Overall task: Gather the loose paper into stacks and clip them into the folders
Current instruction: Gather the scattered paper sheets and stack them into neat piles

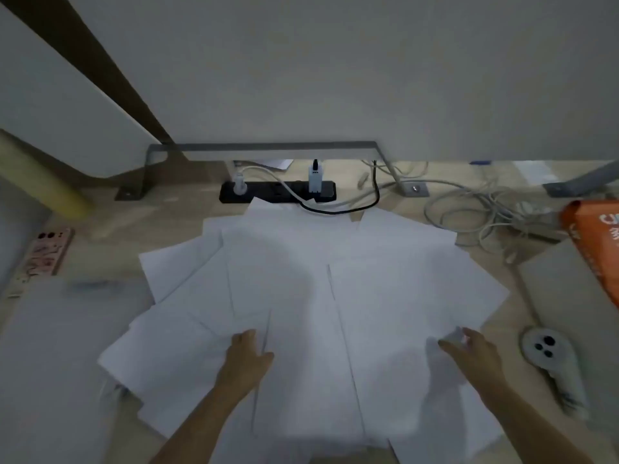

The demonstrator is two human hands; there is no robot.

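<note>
Several loose white paper sheets lie fanned and overlapping across the middle of the wooden desk. My left hand rests on the sheets at the lower centre, fingers hidden under or at a sheet's edge. My right hand is at the right side of the spread and pinches the lifted corner of a sheet. A pale grey flat sheet or folder lies at the lower left, blurred. No clip is visible.
A black power strip with plugs sits behind the paper below a wall panel. Tangled white cables lie at the back right. An orange packet is at the right edge, a white controller near it. A patterned phone lies left.
</note>
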